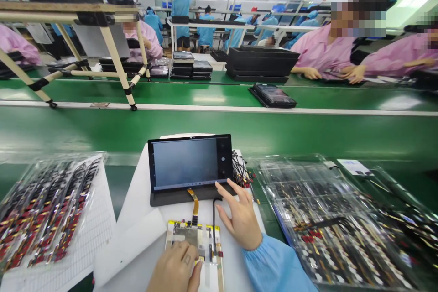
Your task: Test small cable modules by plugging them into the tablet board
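Observation:
A tablet screen stands tilted up on a dark stand, lit with a grey picture and a dark strip of icons at its right. From its lower edge an orange ribbon cable runs to an opened tablet body with bare circuit boards and yellow edging. My left hand rests over that body, fingers curled down; whatever lies under the fingertips is hidden. My right hand is open, fingers spread, with fingertips at the screen's lower right corner. A thin black cable runs down beside it to the boards.
White foam lies left of the tablet body. Clear trays of small flex parts stand left and right. Black cables bunch beside the screen. Across the green bench are a tube rack, stacked tablets and co-workers in pink.

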A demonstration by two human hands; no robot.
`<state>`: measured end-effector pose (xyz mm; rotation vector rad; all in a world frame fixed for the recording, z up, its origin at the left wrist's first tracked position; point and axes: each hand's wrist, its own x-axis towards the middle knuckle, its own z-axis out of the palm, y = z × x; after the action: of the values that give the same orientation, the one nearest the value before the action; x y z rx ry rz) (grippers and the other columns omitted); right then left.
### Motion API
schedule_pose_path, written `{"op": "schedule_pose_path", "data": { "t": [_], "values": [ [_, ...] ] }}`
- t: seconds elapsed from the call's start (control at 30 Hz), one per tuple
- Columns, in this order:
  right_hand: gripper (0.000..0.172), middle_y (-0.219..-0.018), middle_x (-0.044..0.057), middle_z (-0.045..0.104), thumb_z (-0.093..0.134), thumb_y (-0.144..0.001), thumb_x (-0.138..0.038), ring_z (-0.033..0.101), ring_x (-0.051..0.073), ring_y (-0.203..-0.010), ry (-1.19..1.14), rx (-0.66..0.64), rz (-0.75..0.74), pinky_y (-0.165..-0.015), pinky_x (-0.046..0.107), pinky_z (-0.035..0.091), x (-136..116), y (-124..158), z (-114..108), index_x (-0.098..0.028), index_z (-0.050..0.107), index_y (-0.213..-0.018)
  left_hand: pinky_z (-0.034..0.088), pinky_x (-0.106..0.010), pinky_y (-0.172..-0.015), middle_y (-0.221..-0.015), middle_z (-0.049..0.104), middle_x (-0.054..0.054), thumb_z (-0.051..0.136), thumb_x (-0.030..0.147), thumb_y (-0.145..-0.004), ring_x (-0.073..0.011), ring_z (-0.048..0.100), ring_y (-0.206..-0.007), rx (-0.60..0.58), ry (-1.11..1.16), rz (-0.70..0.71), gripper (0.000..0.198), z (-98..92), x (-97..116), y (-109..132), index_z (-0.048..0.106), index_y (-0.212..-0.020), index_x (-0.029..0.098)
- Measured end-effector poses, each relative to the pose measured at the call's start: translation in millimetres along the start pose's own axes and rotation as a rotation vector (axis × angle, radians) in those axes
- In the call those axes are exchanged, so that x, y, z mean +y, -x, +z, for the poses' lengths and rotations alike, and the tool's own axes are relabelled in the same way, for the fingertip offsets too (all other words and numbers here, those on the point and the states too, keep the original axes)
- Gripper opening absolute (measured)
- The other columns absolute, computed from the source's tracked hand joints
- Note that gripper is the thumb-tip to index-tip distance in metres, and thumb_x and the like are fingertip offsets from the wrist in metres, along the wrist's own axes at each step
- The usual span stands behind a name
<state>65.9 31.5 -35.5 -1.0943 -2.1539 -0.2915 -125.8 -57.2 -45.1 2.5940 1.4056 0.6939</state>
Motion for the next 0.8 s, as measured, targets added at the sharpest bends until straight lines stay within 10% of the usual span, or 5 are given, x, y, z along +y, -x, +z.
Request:
{"op": "schedule_pose_path", "data": {
  "t": [0.3,0.6,0.8],
  "values": [
    [0.019,-0.085,0.003,0.062,0.037,-0.093,-0.016,0.058,0.016,-0.077,-0.381,-0.166,0.231,-0.067,0.028,0.05,-36.5,32.4,-33.7,-0.02,0.053,-0.102,0.043,-0.029,-0.051,-0.063,0.058,-0.001,0.046,0.005,-0.07,-0.0199,0.058,-0.057,-0.118,-0.144,-0.1,0.015,0.2,25.6,-26.9,0.048,-0.067,0.02],
    [0.021,-0.092,0.005,0.058,0.042,-0.091,-0.014,0.053,0.019,-0.083,-0.57,-0.217,0.416,-0.071,0.033,0.05,-61.1,78.5,-27.4,-0.02,0.053,-0.107,0.044,-0.037,-0.066,-0.068,0.061,-0.003,0.049,0.008,-0.073,-0.0237,0.059,-0.069,-0.16,-0.223,-0.226,0.013,14.6,38.1,-28.1,0.057,-0.07,0.018],
    [0.019,-0.08,0.005,0.059,0.039,-0.094,-0.022,0.055,0.018,-0.075,-0.539,-0.199,0.465,-0.065,0.031,0.051,-63.8,65.9,-32.4,-0.019,0.058,-0.09,0.041,-0.033,-0.063,-0.061,0.057,0.0,0.046,0.014,-0.081,-0.0189,0.057,-0.062,-0.021,-0.121,0.0,0.019,34.8,-3.9,1.5,0.055,-0.065,0.021]
  ]
}}
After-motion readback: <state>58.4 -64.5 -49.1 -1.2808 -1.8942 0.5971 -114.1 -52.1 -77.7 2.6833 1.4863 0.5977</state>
